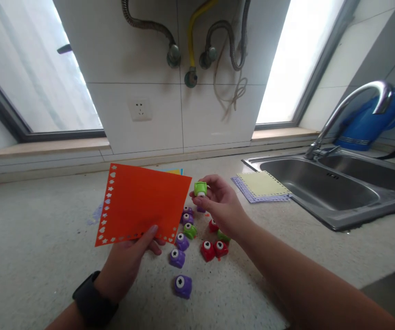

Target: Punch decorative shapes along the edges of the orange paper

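An orange sheet of paper (145, 201) is pinched along its lower edge by my left hand (131, 254), thumb in front. Small punched shapes, among them stars, hearts and flowers, run down its left edge and along its bottom. My right hand (223, 201) holds a green craft punch (200, 188) between thumb and fingers, just beside the sheet's right edge and apart from it. Below lie several purple punches, one of them a purple punch (183, 286) nearest me. Beside them are red punches (208, 250) and another green punch (189, 230).
A stack of yellow and lilac punched sheets (264, 184) lies by the steel sink (321, 183) with its faucet (352, 105). A blue jug (369, 123) stands behind the sink. Pipes and a socket (140, 110) are on the tiled wall.
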`<state>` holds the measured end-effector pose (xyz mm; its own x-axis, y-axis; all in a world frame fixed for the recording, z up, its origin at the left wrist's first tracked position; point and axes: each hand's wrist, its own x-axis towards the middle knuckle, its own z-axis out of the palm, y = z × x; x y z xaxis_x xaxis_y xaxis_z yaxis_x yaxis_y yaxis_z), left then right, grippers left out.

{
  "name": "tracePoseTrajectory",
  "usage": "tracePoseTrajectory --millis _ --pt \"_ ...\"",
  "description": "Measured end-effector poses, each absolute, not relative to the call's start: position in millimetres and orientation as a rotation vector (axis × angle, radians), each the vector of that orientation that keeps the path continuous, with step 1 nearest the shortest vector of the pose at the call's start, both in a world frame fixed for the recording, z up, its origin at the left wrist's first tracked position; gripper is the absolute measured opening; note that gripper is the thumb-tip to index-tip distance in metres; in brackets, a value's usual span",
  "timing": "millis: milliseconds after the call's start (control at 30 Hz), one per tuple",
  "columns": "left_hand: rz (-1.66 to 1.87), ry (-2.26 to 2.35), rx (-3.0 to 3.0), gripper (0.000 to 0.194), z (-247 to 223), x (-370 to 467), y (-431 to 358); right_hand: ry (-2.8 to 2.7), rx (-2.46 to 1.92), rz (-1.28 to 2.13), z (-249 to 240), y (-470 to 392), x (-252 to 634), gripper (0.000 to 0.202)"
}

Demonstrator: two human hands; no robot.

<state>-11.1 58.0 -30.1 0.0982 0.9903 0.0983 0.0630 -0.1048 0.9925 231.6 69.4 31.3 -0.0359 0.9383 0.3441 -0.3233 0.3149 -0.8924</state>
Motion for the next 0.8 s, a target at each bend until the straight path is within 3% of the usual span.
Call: tracePoseTrajectory --millis 167,800 --pt "1.106 1.314 1.547 0.051 -19 -8 54 -1.189 -0.692 1.149 33 67 231 0.047" --pt "1.004 1.427 1.655 0.059 -17 -10 55 -1.188 -0.582 1.213 32 68 232 0.046"
